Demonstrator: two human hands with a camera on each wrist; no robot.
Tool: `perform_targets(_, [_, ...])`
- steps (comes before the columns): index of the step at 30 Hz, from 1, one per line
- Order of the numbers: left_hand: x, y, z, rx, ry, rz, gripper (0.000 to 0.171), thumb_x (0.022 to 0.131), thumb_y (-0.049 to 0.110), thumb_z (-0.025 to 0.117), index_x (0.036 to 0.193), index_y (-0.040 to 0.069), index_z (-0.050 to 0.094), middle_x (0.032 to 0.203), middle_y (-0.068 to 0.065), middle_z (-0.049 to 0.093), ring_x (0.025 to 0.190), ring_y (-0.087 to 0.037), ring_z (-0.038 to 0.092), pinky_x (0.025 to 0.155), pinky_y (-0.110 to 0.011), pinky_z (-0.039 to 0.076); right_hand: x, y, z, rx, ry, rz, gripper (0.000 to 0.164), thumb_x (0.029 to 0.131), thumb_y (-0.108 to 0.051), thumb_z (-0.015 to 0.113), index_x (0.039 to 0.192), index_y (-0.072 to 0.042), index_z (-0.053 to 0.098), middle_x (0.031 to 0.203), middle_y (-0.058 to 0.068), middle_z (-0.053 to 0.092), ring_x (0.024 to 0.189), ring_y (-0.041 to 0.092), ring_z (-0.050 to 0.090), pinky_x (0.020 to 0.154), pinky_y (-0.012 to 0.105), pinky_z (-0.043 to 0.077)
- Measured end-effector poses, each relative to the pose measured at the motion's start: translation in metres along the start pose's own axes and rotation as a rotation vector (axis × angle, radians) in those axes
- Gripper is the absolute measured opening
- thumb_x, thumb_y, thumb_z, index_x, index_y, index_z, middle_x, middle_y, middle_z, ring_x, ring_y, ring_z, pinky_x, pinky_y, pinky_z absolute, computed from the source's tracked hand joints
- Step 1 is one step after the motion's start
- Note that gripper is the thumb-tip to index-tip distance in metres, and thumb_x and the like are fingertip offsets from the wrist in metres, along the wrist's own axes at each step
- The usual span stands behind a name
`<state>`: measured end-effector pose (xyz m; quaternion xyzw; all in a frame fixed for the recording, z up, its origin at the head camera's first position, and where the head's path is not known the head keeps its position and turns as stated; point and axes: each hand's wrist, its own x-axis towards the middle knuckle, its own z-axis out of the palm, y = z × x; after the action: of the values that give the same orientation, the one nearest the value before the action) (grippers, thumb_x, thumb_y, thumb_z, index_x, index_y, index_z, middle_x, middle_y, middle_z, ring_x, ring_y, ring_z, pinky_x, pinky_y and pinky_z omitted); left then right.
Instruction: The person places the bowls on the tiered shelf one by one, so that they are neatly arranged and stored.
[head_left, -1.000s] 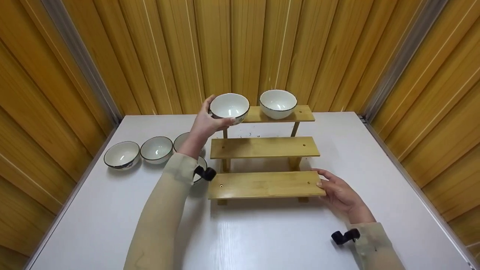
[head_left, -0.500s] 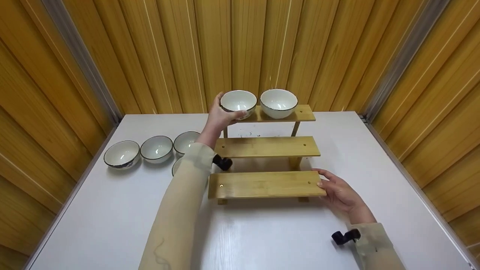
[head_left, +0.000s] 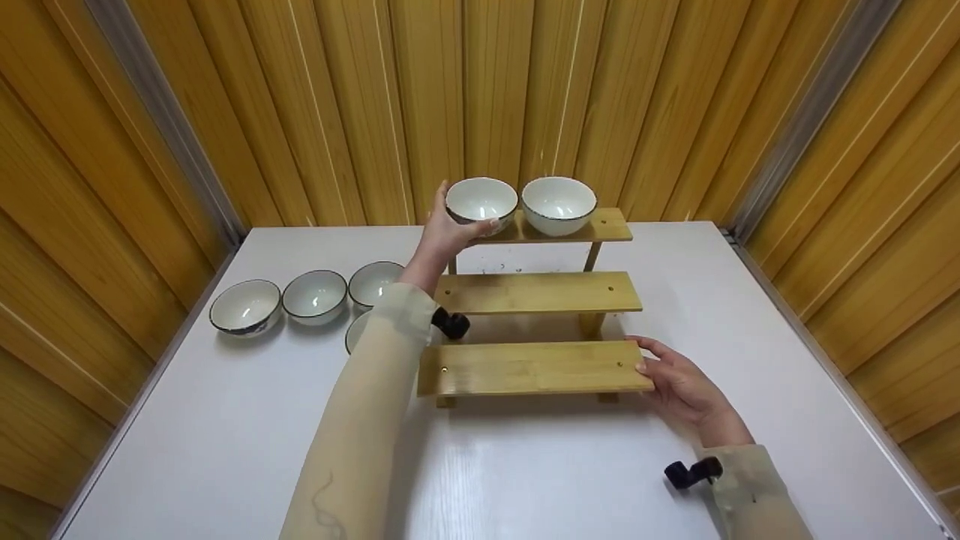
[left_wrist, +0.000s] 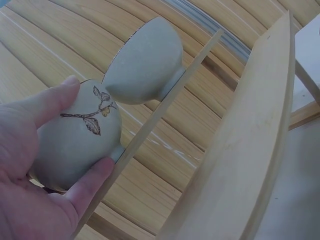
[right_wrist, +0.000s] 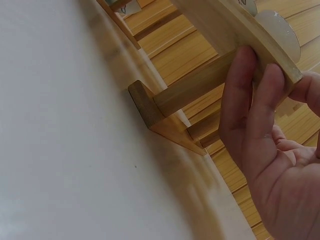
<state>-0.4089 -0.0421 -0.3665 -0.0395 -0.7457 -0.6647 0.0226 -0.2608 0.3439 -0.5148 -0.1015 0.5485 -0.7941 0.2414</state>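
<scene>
My left hand point(head_left: 450, 231) grips a white bowl point(head_left: 482, 199) with a dark rim, at the left of the top shelf of a three-step wooden rack point(head_left: 536, 369). In the left wrist view this bowl point(left_wrist: 82, 135) shows a brown leaf-and-twig pattern, and its foot is right at the shelf board point(left_wrist: 145, 131). A second white bowl point(head_left: 559, 205) stands on the same shelf, close beside it on the right. At the right end of the lowest shelf, my right hand point(head_left: 681, 386) pinches the board between thumb and fingers; the right wrist view shows fingertips point(right_wrist: 245, 62) under the board.
Left of the rack on the white table point(head_left: 225, 420) stand more bowls: one at the far left point(head_left: 245, 307), one beside it point(head_left: 315, 297), and another point(head_left: 373, 283). A further bowl point(head_left: 355, 334) is partly hidden by the left sleeve. Wood-patterned walls point(head_left: 495, 90) enclose the table.
My left hand has moved right with the bowl, bringing it over the top shelf next to the other bowl. The right hand has stayed on the lowest shelf's end.
</scene>
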Motion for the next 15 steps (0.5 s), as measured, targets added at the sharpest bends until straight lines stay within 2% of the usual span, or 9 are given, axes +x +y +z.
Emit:
perform_targets(3, [-0.005, -0.002, -0.005, 0.035, 0.003, 0.035, 0.119, 0.079, 0.015, 0.090, 0.166, 0.015, 0.010, 0.166, -0.021, 0.029, 0.150, -0.036, 0.037, 0.118, -0.044, 0.045, 0.002, 0.000, 0.000, -0.021, -0.007, -0.001, 0.039, 0.108, -0.001, 0.042, 0.143, -0.018, 0.042, 0.124, -0.001, 0.068, 0.095, 0.008, 0.068, 0.076, 0.017, 0.057])
perform_targets(6, [-0.012, -0.005, -0.011, 0.029, -0.002, 0.048, 0.118, 0.079, 0.019, 0.090, 0.166, 0.016, 0.010, 0.167, -0.018, 0.028, 0.152, -0.036, 0.036, 0.119, -0.044, 0.043, 0.003, 0.000, 0.000, -0.032, -0.015, -0.001, 0.038, 0.108, -0.002, 0.042, 0.141, -0.020, 0.044, 0.123, -0.002, 0.069, 0.092, 0.007, 0.067, 0.074, 0.017, 0.056])
perform_targets(10, [-0.025, -0.009, -0.025, -0.046, -0.013, 0.038, 0.114, 0.083, 0.018, 0.087, 0.167, 0.019, 0.010, 0.166, -0.018, 0.027, 0.151, -0.037, 0.039, 0.115, -0.043, 0.048, 0.002, 0.000, -0.001, -0.030, -0.017, 0.000, 0.037, 0.109, -0.001, 0.042, 0.141, -0.019, 0.043, 0.124, -0.002, 0.069, 0.095, 0.007, 0.069, 0.075, 0.017, 0.057])
perform_targets(15, [-0.043, -0.017, -0.046, -0.128, 0.004, 0.054, 0.103, 0.088, 0.015, 0.082, 0.166, 0.019, 0.014, 0.163, -0.017, 0.034, 0.147, -0.035, 0.044, 0.117, -0.045, 0.047, 0.000, -0.001, -0.003, -0.032, -0.010, 0.004, 0.037, 0.109, -0.002, 0.042, 0.141, -0.020, 0.043, 0.127, -0.002, 0.068, 0.098, 0.008, 0.069, 0.077, 0.017, 0.058])
